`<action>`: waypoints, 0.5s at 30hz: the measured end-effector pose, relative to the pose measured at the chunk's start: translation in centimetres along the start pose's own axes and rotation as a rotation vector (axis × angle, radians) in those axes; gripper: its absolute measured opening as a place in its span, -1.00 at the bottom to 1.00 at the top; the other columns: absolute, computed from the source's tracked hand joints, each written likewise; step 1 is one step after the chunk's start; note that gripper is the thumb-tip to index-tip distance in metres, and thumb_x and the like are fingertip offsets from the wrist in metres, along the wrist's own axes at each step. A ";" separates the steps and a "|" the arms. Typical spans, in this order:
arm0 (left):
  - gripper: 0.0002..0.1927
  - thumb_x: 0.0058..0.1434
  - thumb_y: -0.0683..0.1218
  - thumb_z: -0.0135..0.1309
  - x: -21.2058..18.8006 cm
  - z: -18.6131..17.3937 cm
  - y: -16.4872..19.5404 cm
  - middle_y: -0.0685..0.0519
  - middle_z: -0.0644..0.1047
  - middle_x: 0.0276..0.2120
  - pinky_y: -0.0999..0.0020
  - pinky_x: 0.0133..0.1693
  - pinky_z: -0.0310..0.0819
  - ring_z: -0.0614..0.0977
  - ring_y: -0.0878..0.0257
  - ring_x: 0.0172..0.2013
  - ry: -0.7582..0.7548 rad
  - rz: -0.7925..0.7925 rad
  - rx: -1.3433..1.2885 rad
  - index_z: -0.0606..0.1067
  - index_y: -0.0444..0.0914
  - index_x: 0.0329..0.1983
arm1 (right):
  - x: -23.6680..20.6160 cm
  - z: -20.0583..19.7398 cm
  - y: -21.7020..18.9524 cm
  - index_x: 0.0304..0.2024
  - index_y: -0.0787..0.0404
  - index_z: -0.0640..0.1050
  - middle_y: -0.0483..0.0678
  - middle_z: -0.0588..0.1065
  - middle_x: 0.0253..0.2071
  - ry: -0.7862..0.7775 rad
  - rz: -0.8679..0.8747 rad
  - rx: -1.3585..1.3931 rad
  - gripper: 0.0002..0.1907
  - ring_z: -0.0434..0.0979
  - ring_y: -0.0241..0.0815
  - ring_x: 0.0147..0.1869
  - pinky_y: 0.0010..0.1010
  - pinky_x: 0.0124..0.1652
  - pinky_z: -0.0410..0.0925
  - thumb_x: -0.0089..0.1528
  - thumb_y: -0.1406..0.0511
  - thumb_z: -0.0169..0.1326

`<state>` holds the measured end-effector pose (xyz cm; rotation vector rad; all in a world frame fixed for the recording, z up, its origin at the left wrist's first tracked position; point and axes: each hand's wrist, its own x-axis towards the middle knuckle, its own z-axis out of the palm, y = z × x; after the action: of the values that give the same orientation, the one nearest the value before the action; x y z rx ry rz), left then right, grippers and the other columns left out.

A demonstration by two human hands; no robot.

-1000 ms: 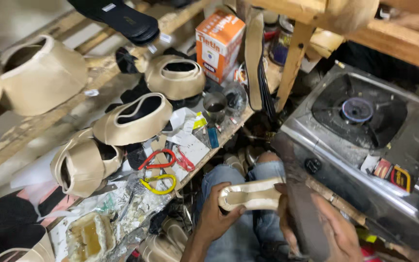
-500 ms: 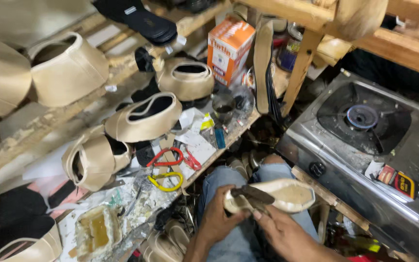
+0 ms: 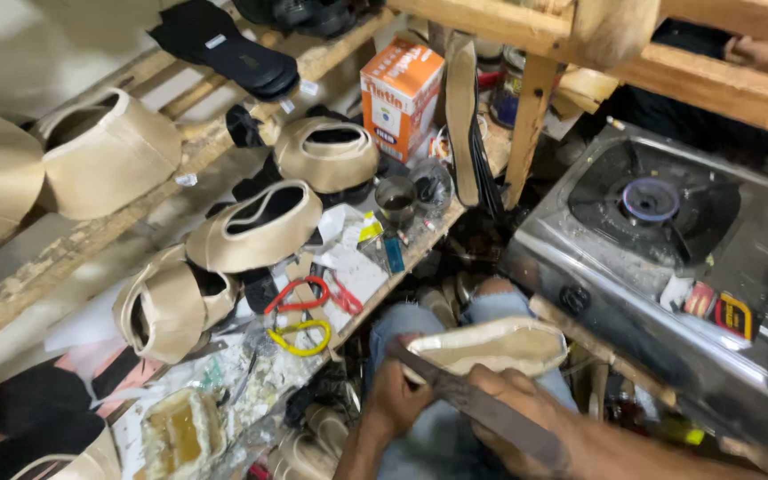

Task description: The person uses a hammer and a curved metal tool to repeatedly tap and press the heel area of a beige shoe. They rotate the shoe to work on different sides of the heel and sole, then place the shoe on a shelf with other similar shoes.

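Both forearms come up from the bottom edge over the person's lap, bent inward so the hands meet above the jeans-clad knees. The left hand [image 3: 397, 396] is curled closed around the near end of a cream shoe upper on its last [image 3: 491, 347], which lies sole-side up across the knees, its toe pointing right. The right hand [image 3: 513, 413] is closed around a long dark flat tool [image 3: 482, 404] — a strip-like blade or rasp — that runs diagonally from the wrist up to the left, crossing the near edge of the shoe and touching it just beside the left thumb. To the right sits a steel gas stove [image 3: 580, 258] with one round burner, small packets resting on its top. To the left, a cluttered wooden workbench [image 3: 64, 253] carries several more cream shoe uppers [image 3: 255, 227], red and yellow scissors [image 3: 304, 311], an orange box [image 3: 399, 93] and a tub of yellowish glue [image 3: 175, 431]. Black soles [image 3: 233, 53] lie on the slats above — rough timber framing overhead.
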<state>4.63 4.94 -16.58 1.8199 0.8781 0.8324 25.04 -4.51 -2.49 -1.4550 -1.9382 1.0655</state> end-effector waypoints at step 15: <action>-0.32 -0.01 -0.10 0.47 -0.2 0.2 -0.8 -0.11 0.57 -0.08 0.21 -0.02 0.52 0.64 0.06 -0.07 0.010 -0.048 0.106 0.36 -0.29 0.10 | -0.2 2.1 1.6 -0.12 0.24 0.51 0.25 0.48 -0.42 0.280 0.389 0.258 -0.63 0.49 0.20 -0.32 -0.06 -0.27 0.37 0.41 0.09 -0.15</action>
<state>4.52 4.91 -17.45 1.8796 0.9848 0.7779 24.46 -5.13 -5.01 -1.7616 -1.3040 1.1512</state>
